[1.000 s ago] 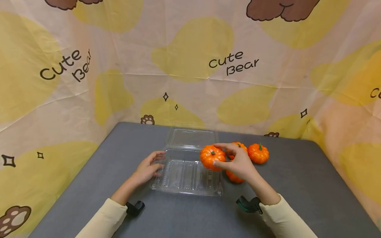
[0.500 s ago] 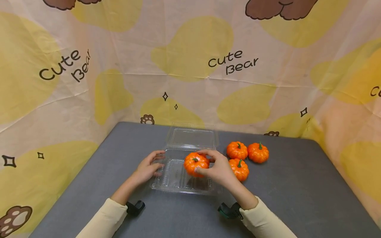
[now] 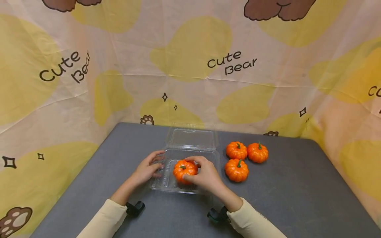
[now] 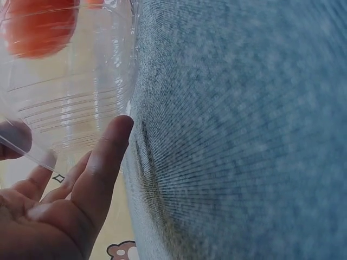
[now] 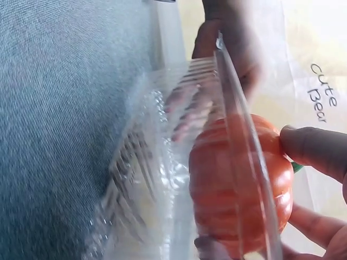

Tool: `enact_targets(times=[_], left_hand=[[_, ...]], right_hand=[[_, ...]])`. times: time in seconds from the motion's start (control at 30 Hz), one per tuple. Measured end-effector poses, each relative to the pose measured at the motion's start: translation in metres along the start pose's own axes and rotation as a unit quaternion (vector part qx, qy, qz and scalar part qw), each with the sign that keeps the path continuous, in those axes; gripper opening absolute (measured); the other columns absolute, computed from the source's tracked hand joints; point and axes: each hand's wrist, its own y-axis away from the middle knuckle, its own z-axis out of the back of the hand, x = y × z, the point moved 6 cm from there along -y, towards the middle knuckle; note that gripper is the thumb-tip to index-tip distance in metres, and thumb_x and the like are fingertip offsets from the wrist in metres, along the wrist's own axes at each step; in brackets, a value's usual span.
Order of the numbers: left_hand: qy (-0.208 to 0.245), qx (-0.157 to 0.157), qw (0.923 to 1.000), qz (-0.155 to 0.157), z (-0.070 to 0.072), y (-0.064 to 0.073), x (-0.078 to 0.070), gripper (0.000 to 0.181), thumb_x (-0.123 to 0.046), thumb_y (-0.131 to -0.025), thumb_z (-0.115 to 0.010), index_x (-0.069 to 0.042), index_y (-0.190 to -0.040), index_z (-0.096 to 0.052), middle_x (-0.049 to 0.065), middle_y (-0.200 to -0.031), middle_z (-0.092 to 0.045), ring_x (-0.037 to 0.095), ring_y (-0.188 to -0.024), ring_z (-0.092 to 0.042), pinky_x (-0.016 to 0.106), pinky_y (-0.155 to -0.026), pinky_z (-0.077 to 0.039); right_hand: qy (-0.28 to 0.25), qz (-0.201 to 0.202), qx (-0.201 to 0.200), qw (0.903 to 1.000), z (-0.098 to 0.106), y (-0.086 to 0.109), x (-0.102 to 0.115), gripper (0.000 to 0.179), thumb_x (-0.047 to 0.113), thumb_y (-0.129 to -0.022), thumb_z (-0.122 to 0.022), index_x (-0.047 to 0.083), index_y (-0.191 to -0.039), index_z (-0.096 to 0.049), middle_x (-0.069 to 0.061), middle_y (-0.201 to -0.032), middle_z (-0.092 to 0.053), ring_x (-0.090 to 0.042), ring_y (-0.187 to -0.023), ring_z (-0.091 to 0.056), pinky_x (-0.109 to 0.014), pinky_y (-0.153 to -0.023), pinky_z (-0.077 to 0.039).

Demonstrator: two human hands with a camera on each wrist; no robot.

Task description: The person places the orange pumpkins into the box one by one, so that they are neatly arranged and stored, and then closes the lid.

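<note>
A small orange pumpkin (image 3: 185, 171) with a green stem is inside the base of a clear plastic clamshell box (image 3: 190, 191), whose lid lies back. My right hand (image 3: 206, 175) holds this pumpkin between thumb and fingers; the right wrist view shows the pumpkin (image 5: 238, 184) partly through the box's clear wall. Whether it touches the box floor I cannot tell. At the box's left side is my left hand (image 3: 148, 168), its fingers extended. The left wrist view has those fingers (image 4: 103, 170) by the clear plastic wall (image 4: 70, 103).
Right of the box, three more orange pumpkins stand close together: one at the back left (image 3: 236, 150), one at the back right (image 3: 257, 153) and one in front (image 3: 236, 171). The grey table (image 3: 297, 191) meets a printed cloth backdrop (image 3: 184, 49).
My right hand has carried the pumpkin leftward and down, from the box's right edge into its base. The left hand has stayed in place. The three other pumpkins now show fully.
</note>
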Motion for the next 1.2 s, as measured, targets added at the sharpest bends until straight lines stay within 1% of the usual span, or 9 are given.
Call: enact_targets(times=[0.1,0.17,0.33,0.4,0.57,0.67,0.8,1.0,1.2], left_hand=[[0.006,0.005,1.0000,0.001,-0.001,0.000,0.000,0.052,-0.002,-0.094,-0.045,-0.007,-0.145,-0.036,0.030,-0.146,-0.038,0.045,-0.117,-0.052,0.045,-0.073,-0.058],[0.014,0.006,0.9999,0.008,-0.001,0.001,0.000,0.053,-0.002,-0.094,-0.044,-0.007,-0.146,-0.035,0.030,-0.147,-0.037,0.044,-0.117,-0.052,0.046,-0.073,-0.058],[0.027,0.011,0.9994,0.019,-0.002,0.001,0.000,0.053,-0.002,-0.095,-0.040,-0.007,-0.147,-0.033,0.031,-0.148,-0.033,0.045,-0.119,-0.050,0.047,-0.075,-0.058],[0.029,0.008,0.9993,0.023,-0.002,0.001,0.000,0.052,-0.003,-0.095,-0.039,-0.009,-0.147,-0.034,0.030,-0.148,-0.034,0.045,-0.119,-0.051,0.047,-0.074,-0.058],[0.021,0.002,0.9995,0.025,-0.002,0.001,0.002,0.052,-0.003,-0.095,-0.040,-0.011,-0.147,-0.035,0.030,-0.146,-0.038,0.040,-0.114,-0.055,0.044,-0.072,-0.058],[0.011,0.004,0.9997,0.023,-0.001,0.001,0.002,0.052,-0.004,-0.096,-0.040,-0.011,-0.147,-0.033,0.030,-0.146,-0.038,0.038,-0.113,-0.056,0.044,-0.072,-0.058],[0.004,0.006,0.9997,0.024,0.000,0.001,0.003,0.052,-0.006,-0.097,-0.041,-0.013,-0.148,-0.033,0.029,-0.146,-0.039,0.038,-0.115,-0.056,0.043,-0.073,-0.058],[0.008,0.010,0.9996,0.025,0.000,0.000,0.003,0.052,-0.007,-0.097,-0.042,-0.012,-0.148,-0.032,0.029,-0.146,-0.039,0.039,-0.116,-0.055,0.042,-0.073,-0.058],[0.002,0.007,0.9997,0.024,0.000,0.001,0.002,0.053,-0.007,-0.096,-0.042,-0.012,-0.148,-0.033,0.029,-0.145,-0.040,0.035,-0.111,-0.057,0.041,-0.070,-0.058]], right_hand=[[0.005,0.003,0.014,0.9999,-0.007,-0.001,0.003,0.048,0.023,-0.068,-0.082,0.017,-0.113,-0.069,-0.006,-0.113,-0.065,-0.023,-0.091,-0.061,-0.034,-0.077,-0.051],[0.010,0.005,0.020,0.9997,-0.011,-0.002,0.005,0.048,0.024,-0.068,-0.082,0.017,-0.114,-0.068,-0.007,-0.113,-0.065,-0.022,-0.090,-0.061,-0.033,-0.076,-0.051],[0.029,0.010,0.027,0.9992,-0.018,-0.006,0.008,0.049,0.026,-0.067,-0.081,0.017,-0.114,-0.068,-0.006,-0.112,-0.065,-0.018,-0.087,-0.062,-0.031,-0.074,-0.051],[0.035,0.013,0.032,0.9988,-0.021,-0.007,0.009,0.050,0.027,-0.067,-0.081,0.017,-0.114,-0.068,-0.005,-0.111,-0.066,-0.018,-0.087,-0.061,-0.031,-0.074,-0.051],[0.042,0.019,0.050,0.9977,-0.029,-0.011,0.012,0.049,0.027,-0.068,-0.082,0.017,-0.115,-0.067,-0.004,-0.110,-0.066,-0.018,-0.089,-0.061,-0.032,-0.075,-0.051],[0.041,0.015,0.061,0.9972,-0.032,-0.012,0.012,0.049,0.028,-0.070,-0.082,0.018,-0.115,-0.066,-0.004,-0.111,-0.065,-0.018,-0.090,-0.061,-0.032,-0.075,-0.050],[0.042,0.012,0.073,0.9964,-0.036,-0.013,0.013,0.049,0.028,-0.071,-0.082,0.017,-0.116,-0.066,-0.005,-0.112,-0.065,-0.019,-0.091,-0.060,-0.033,-0.076,-0.051],[0.050,0.015,0.086,0.9949,-0.041,-0.016,0.011,0.050,0.026,-0.071,-0.082,0.015,-0.116,-0.065,-0.005,-0.111,-0.065,-0.018,-0.092,-0.060,-0.031,-0.077,-0.051],[0.052,0.024,0.100,0.9933,-0.046,-0.018,0.009,0.049,0.026,-0.071,-0.082,0.013,-0.115,-0.065,-0.004,-0.110,-0.066,-0.020,-0.095,-0.061,-0.031,-0.079,-0.051]])
